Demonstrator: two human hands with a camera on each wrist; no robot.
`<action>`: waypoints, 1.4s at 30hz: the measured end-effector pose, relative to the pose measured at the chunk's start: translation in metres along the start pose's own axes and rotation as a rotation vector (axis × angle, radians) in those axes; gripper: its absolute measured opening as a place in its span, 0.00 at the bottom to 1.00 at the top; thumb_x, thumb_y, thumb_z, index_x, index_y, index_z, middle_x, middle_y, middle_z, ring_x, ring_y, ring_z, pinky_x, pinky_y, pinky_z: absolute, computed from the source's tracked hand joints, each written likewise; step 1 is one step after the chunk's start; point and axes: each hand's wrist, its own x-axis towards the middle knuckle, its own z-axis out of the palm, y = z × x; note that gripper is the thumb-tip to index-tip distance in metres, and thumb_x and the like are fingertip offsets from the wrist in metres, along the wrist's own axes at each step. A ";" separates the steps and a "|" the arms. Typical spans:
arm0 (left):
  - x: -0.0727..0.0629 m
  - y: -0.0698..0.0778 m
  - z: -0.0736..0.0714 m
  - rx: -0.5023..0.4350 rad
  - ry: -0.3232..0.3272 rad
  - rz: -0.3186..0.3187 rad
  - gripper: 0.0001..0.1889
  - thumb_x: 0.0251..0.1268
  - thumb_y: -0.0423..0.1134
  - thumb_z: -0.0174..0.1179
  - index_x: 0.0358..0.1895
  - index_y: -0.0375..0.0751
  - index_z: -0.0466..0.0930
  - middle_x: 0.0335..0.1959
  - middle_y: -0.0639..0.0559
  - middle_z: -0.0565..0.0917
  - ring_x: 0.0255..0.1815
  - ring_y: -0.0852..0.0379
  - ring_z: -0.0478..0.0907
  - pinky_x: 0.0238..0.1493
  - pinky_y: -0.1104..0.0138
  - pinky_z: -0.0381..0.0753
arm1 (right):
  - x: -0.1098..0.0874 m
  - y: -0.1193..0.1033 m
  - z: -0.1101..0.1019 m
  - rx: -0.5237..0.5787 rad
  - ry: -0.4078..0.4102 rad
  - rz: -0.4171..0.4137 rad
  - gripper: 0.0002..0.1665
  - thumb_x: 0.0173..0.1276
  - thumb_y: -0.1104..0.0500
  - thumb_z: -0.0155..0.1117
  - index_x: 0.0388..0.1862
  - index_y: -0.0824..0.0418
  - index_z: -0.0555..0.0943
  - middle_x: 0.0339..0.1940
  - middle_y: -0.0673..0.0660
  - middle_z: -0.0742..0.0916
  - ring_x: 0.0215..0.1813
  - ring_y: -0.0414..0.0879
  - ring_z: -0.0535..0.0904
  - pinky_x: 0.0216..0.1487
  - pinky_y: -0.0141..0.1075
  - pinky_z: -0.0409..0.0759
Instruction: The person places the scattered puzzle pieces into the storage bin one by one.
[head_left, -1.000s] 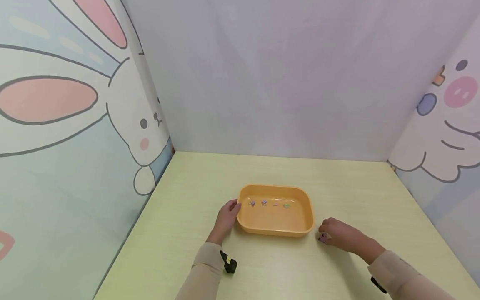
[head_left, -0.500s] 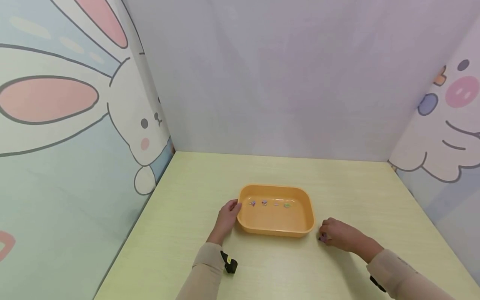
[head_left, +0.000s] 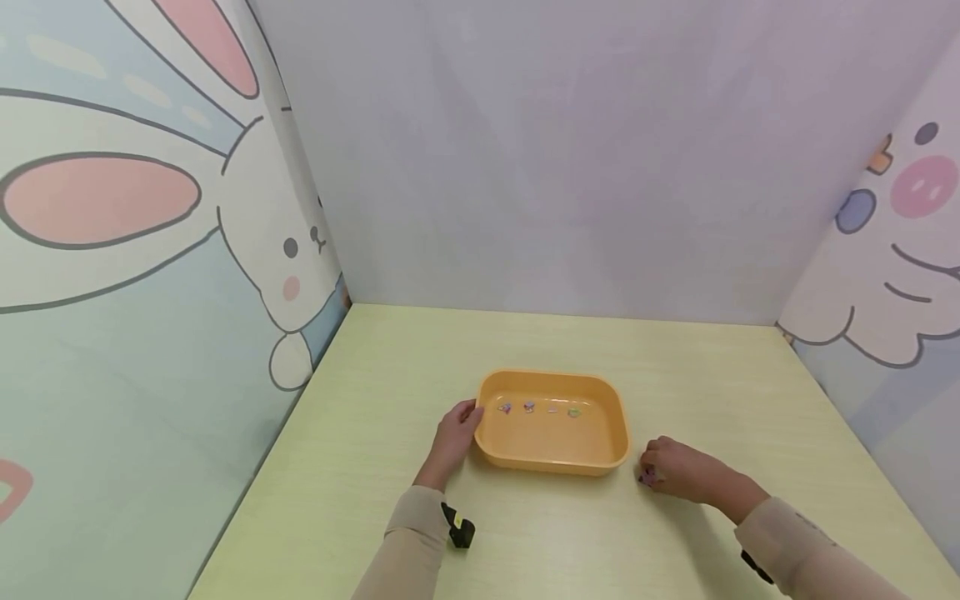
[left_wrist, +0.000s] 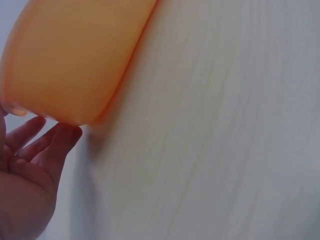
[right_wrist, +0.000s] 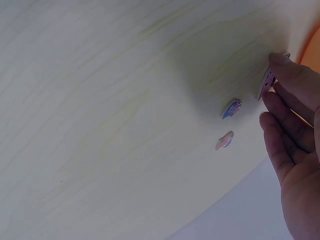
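A: What's furthest left on the surface (head_left: 360, 392)?

B: The left hand (head_left: 456, 435), between the surface's left edge and the orange tray (head_left: 551, 450). It grips the tray's left end, fingertips against the outer wall.

A: And where does the tray sit?

B: About midway between the surface's left and right edges, in from the back edge.

A: Anything inside?

B: Four small pieces in a row on its floor, apart from each other. Left to right: a purplish piece (head_left: 506, 408), a second purplish piece (head_left: 529, 407), a pale pink sliver (head_left: 552, 409) and a greenish piece (head_left: 573, 412).

A: What's past it?

B: The right hand (head_left: 681, 470), just beyond the tray's front right corner, thumb and fingers pinching a dark-spotted purple piece (right_wrist: 267, 84) outside the tray. I can't tell if that piece touches the surface.

A: Anything near that hand?

B: The right wrist view shows a blue-and-pink piece (right_wrist: 231, 108) and an orange-pink piece (right_wrist: 225, 140), both lying on the surface.
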 end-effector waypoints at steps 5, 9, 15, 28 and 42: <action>0.000 0.000 -0.001 0.001 0.002 0.005 0.24 0.76 0.49 0.49 0.65 0.37 0.73 0.60 0.42 0.77 0.59 0.47 0.75 0.58 0.54 0.75 | 0.000 -0.001 -0.004 0.036 -0.005 0.023 0.08 0.59 0.63 0.72 0.31 0.53 0.80 0.30 0.41 0.74 0.34 0.38 0.68 0.33 0.35 0.74; 0.000 0.001 -0.002 0.009 0.004 0.004 0.24 0.76 0.49 0.49 0.65 0.37 0.73 0.60 0.43 0.77 0.59 0.47 0.75 0.58 0.54 0.75 | 0.001 -0.002 -0.008 0.042 -0.017 0.024 0.08 0.59 0.63 0.71 0.31 0.54 0.80 0.31 0.41 0.75 0.34 0.38 0.68 0.34 0.35 0.76; 0.001 0.000 -0.002 0.015 -0.001 0.008 0.23 0.76 0.49 0.49 0.65 0.37 0.73 0.59 0.43 0.77 0.58 0.47 0.75 0.58 0.54 0.75 | 0.000 -0.002 -0.017 0.039 0.022 -0.017 0.08 0.58 0.64 0.72 0.31 0.53 0.81 0.31 0.41 0.75 0.35 0.37 0.69 0.35 0.35 0.77; 0.001 0.000 -0.003 0.009 0.000 0.018 0.23 0.77 0.48 0.49 0.65 0.37 0.73 0.60 0.42 0.77 0.59 0.46 0.75 0.58 0.54 0.75 | -0.001 -0.001 -0.040 0.050 0.025 0.065 0.09 0.57 0.64 0.73 0.34 0.54 0.82 0.33 0.42 0.77 0.36 0.40 0.71 0.36 0.35 0.78; 0.001 0.001 -0.002 0.018 0.001 0.013 0.23 0.77 0.48 0.49 0.64 0.37 0.73 0.60 0.42 0.77 0.59 0.46 0.74 0.59 0.54 0.74 | 0.009 -0.004 -0.073 -0.036 0.053 -0.010 0.11 0.56 0.66 0.74 0.31 0.54 0.81 0.32 0.42 0.77 0.38 0.46 0.74 0.37 0.37 0.79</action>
